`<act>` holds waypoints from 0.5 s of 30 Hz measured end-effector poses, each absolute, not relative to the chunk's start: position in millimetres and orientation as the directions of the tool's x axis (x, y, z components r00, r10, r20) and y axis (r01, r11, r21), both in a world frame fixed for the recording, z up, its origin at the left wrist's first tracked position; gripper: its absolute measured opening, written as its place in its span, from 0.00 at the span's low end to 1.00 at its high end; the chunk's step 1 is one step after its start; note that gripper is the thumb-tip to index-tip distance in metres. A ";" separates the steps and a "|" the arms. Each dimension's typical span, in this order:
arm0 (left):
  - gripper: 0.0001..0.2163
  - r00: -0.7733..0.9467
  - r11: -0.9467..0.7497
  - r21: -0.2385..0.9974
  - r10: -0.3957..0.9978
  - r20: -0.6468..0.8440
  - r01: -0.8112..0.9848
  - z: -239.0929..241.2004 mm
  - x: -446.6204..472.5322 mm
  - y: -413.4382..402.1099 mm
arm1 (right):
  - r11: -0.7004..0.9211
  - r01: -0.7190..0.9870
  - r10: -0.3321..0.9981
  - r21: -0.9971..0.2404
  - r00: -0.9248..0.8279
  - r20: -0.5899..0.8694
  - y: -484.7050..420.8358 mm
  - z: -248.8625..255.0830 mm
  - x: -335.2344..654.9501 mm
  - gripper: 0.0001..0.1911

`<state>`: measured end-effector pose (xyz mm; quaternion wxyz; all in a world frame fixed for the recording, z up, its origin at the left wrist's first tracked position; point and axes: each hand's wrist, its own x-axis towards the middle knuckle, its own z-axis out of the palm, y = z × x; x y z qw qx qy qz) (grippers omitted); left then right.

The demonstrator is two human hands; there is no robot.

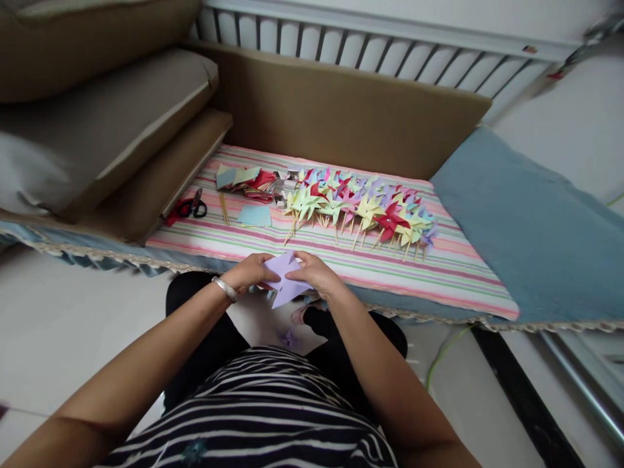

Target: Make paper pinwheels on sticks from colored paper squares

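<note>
Between my two hands is a piece of purple paper point(287, 291) with cut, pointed flaps, held above my lap at the edge of the striped cloth. My left hand point(251, 272), with a bracelet point(225, 290) at its wrist, pinches the paper's left side, thumb on top. On the right side, my right hand point(316, 273) grips it with the thumb pressing near the middle. The fingers beneath the paper are partly hidden. Just past my hands, many finished paper pinwheels point(370, 211) on wooden sticks lie in a colourful cluster.
On the striped cloth point(234, 246) lie scissors point(194, 207), thin sticks point(223, 208), light blue paper point(255, 216) and stacked coloured sheets point(246, 179). Large cushions point(107, 117) stand at the left, a brown panel point(341, 107) behind. A small purple pinwheel point(289, 338) is on the floor between my legs.
</note>
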<state>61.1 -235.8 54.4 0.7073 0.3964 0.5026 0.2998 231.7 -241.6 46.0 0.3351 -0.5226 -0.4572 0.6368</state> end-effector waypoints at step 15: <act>0.22 0.408 0.512 0.800 0.833 -0.374 -0.312 50.8 57.9 -248.8 | -0.316 -0.090 0.949 -0.944 -0.038 -0.314 -247.0 36.8 233.3 0.33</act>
